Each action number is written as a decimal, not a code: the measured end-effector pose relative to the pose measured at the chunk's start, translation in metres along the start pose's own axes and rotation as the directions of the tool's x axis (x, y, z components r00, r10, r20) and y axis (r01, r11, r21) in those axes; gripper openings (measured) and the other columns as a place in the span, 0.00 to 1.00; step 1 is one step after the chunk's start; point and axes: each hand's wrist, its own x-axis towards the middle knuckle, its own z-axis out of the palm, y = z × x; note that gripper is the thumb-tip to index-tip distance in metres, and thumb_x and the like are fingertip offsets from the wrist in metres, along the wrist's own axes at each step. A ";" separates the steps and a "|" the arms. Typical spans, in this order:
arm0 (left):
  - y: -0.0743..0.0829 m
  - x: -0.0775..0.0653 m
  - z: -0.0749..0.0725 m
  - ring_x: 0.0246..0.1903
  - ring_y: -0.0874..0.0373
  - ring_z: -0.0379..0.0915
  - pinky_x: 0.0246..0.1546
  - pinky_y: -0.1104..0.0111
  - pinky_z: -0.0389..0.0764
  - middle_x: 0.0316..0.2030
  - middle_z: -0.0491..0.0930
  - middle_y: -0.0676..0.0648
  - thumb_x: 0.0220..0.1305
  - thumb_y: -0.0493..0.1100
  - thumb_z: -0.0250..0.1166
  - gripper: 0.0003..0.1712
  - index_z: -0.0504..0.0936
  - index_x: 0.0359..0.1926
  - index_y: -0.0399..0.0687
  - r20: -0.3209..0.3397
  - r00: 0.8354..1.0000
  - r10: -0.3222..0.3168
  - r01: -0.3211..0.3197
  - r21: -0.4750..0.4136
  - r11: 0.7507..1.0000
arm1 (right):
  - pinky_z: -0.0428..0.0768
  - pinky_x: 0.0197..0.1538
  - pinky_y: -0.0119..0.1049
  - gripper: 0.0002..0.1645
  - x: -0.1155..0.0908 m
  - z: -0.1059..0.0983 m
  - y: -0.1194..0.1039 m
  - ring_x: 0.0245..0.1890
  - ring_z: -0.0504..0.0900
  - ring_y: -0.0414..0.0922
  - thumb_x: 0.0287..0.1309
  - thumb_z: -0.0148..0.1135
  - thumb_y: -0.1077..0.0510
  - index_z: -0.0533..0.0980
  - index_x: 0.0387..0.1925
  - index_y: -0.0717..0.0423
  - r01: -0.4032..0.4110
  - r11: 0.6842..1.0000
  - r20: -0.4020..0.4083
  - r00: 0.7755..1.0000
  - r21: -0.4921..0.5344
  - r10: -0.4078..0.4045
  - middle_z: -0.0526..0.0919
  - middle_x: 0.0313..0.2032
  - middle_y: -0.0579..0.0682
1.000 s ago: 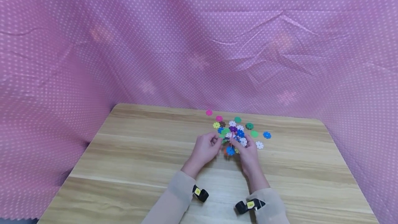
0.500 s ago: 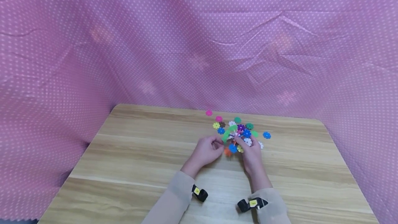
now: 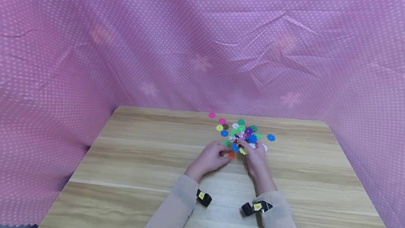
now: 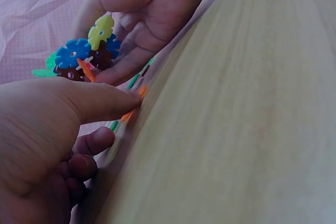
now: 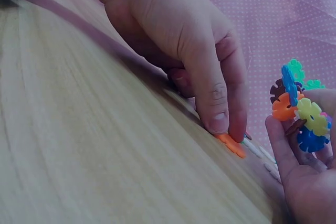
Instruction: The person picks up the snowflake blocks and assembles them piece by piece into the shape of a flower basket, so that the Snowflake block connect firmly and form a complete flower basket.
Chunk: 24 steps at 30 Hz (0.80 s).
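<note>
My right hand (image 3: 255,156) holds a cluster of joined plastic snowflake discs (image 5: 310,113), in blue, yellow, orange, brown, green and other colours. In the right wrist view its fingers support the cluster from below. To its left, my left hand (image 3: 212,157) reaches down to the table, thumb and forefinger pinching the edge of an orange snowflake disc (image 5: 231,145). That disc lies low against the wood in the right wrist view. The left wrist view shows the thumb over the orange disc (image 4: 140,96), the other fingers curled beneath.
Loose discs lie around and behind the cluster: pink (image 3: 212,114), yellow (image 3: 219,127), blue (image 3: 271,137), dark green and white ones among them. A green disc (image 3: 226,143) is just beyond the left fingertips. The wooden table (image 3: 133,171) ends at a pink dotted curtain (image 3: 190,62).
My left hand has shifted slightly right and down onto the orange disc. The cluster in my right hand first moved right, then turned, its green discs now nearer the top.
</note>
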 end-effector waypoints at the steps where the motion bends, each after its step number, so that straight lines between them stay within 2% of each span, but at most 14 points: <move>1: 0.000 0.000 0.000 0.37 0.63 0.71 0.39 0.70 0.78 0.36 0.78 0.56 0.69 0.46 0.77 0.22 0.90 0.62 0.50 0.003 1.000 -0.003 0.003 0.002 1.000 | 0.80 0.67 0.31 0.40 0.000 0.000 0.000 0.68 0.78 0.45 0.74 0.71 0.59 0.64 0.79 0.59 -0.002 1.000 0.002 1.000 -0.003 0.002 0.74 0.75 0.57; 6: 0.002 -0.001 -0.003 0.38 0.62 0.73 0.41 0.70 0.80 0.38 0.79 0.56 0.62 0.41 0.78 0.15 0.88 0.50 0.48 0.025 0.999 -0.045 0.045 -0.016 0.999 | 0.79 0.68 0.30 0.40 0.000 -0.001 0.002 0.70 0.77 0.46 0.73 0.72 0.58 0.64 0.79 0.59 -0.004 1.000 0.006 1.000 -0.021 0.005 0.74 0.75 0.56; 8: 0.001 -0.001 -0.004 0.38 0.63 0.75 0.41 0.71 0.81 0.38 0.79 0.56 0.62 0.40 0.78 0.12 0.85 0.44 0.50 0.027 0.998 -0.051 0.053 -0.044 0.998 | 0.79 0.68 0.29 0.41 0.000 -0.001 0.003 0.70 0.77 0.46 0.73 0.72 0.57 0.64 0.79 0.58 -0.007 1.000 0.005 1.000 -0.028 0.007 0.74 0.75 0.56; 11: -0.003 -0.003 -0.005 0.33 0.63 0.75 0.37 0.70 0.81 0.34 0.80 0.55 0.66 0.40 0.75 0.08 0.82 0.39 0.52 0.007 0.999 -0.051 0.052 -0.108 0.993 | 0.79 0.68 0.30 0.41 -0.001 -0.001 0.004 0.70 0.77 0.45 0.73 0.72 0.58 0.65 0.79 0.59 -0.006 1.000 0.009 1.000 -0.031 0.007 0.74 0.75 0.56; 15: -0.006 -0.006 -0.011 0.29 0.61 0.73 0.32 0.69 0.79 0.31 0.79 0.54 0.70 0.41 0.71 0.06 0.80 0.38 0.52 -0.075 0.992 -0.099 0.080 -0.225 0.971 | 0.80 0.68 0.31 0.40 -0.001 0.000 0.005 0.67 0.80 0.43 0.71 0.73 0.59 0.66 0.78 0.60 0.006 1.000 0.015 1.000 -0.031 -0.005 0.74 0.75 0.57; 17: -0.005 -0.007 -0.014 0.30 0.60 0.72 0.31 0.69 0.77 0.31 0.78 0.53 0.71 0.41 0.69 0.05 0.80 0.38 0.51 -0.127 0.983 -0.136 0.095 -0.286 0.954 | 0.80 0.67 0.32 0.39 -0.001 0.000 0.005 0.65 0.81 0.43 0.71 0.73 0.59 0.67 0.77 0.60 0.013 0.999 0.016 1.000 -0.030 -0.013 0.75 0.74 0.57; 20: -0.003 -0.007 -0.017 0.30 0.58 0.74 0.32 0.68 0.77 0.31 0.81 0.52 0.73 0.41 0.65 0.04 0.81 0.38 0.48 -0.196 0.968 -0.156 0.078 -0.354 0.932 | 0.81 0.67 0.32 0.38 -0.002 0.001 0.006 0.64 0.82 0.43 0.70 0.75 0.58 0.69 0.76 0.58 0.017 0.999 0.012 1.000 -0.035 -0.017 0.76 0.73 0.56; 24: 0.002 -0.005 -0.018 0.28 0.57 0.77 0.33 0.67 0.79 0.29 0.86 0.47 0.81 0.46 0.59 0.15 0.83 0.37 0.43 -0.221 0.964 -0.148 0.044 -0.417 0.908 | 0.79 0.68 0.32 0.39 -0.003 0.002 0.006 0.68 0.78 0.45 0.70 0.76 0.56 0.69 0.76 0.56 0.013 0.997 0.000 1.000 -0.073 -0.013 0.76 0.72 0.53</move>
